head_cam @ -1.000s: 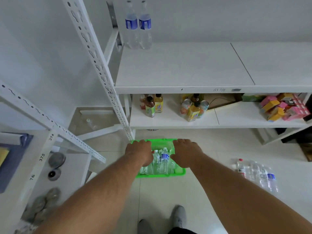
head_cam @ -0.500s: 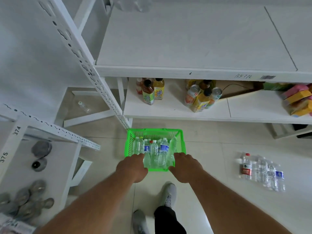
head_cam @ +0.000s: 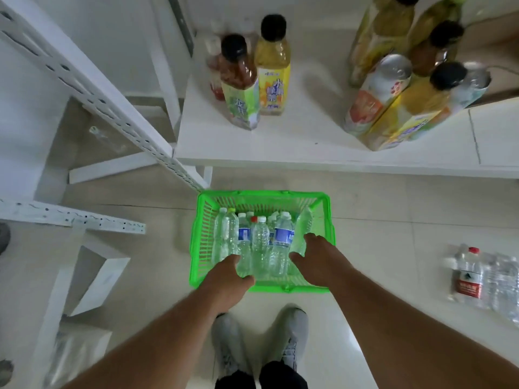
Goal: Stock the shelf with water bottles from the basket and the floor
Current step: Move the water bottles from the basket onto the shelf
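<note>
Both hands (head_cam: 229, 279) (head_cam: 316, 258) lowered into basket (head_cam: 264, 196); roughly nine bottles (head_cam: 259, 242)

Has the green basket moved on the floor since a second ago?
No. The green basket sits just in front of the white shelf post as before; only the camera dropped closer.

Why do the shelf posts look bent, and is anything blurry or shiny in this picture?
Head view: the wide-angle lens bends the white perforated shelf post and stretches the near juice bottles; both forearms smear slightly with motion; a window glare patch shines on the glossy floor tiles; the clear water bottles in the green plastic basket stay fairly sharp.
</note>
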{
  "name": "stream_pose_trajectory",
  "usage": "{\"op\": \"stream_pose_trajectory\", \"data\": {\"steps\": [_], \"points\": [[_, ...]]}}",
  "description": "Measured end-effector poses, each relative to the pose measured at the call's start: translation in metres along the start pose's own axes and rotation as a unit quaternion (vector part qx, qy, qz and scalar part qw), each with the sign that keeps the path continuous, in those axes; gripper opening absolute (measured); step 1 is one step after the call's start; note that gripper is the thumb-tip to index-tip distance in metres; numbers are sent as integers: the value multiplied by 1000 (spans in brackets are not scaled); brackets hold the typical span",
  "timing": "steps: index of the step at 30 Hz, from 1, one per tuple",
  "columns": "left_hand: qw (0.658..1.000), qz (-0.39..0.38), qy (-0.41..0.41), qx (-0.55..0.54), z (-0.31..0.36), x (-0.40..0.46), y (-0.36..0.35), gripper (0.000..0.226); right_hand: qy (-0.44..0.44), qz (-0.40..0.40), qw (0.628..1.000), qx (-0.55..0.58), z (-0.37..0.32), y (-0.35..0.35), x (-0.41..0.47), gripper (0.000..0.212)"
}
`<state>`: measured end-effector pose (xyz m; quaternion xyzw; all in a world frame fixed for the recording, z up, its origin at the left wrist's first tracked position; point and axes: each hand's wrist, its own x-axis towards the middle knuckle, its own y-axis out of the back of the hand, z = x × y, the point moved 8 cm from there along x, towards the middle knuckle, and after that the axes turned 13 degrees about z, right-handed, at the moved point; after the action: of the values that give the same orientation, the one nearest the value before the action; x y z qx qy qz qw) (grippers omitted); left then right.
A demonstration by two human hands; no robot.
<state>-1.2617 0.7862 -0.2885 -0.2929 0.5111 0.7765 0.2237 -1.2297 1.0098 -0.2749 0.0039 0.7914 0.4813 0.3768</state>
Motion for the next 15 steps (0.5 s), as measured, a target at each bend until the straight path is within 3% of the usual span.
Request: {"op": "stream_pose_trajectory", "data": {"steps": [8,13,15], "points": [[995,21,51,-88,-52,120,-119,78,-91,13,992,92,25,-122,114,60],[992,47,40,-106,-63,174,-163,81,-108,24,989,102,30,-167,170,38],[993,46,38,-102,-67,192,-177,80,-126,17,986,105,34,-182,187,39]]}}
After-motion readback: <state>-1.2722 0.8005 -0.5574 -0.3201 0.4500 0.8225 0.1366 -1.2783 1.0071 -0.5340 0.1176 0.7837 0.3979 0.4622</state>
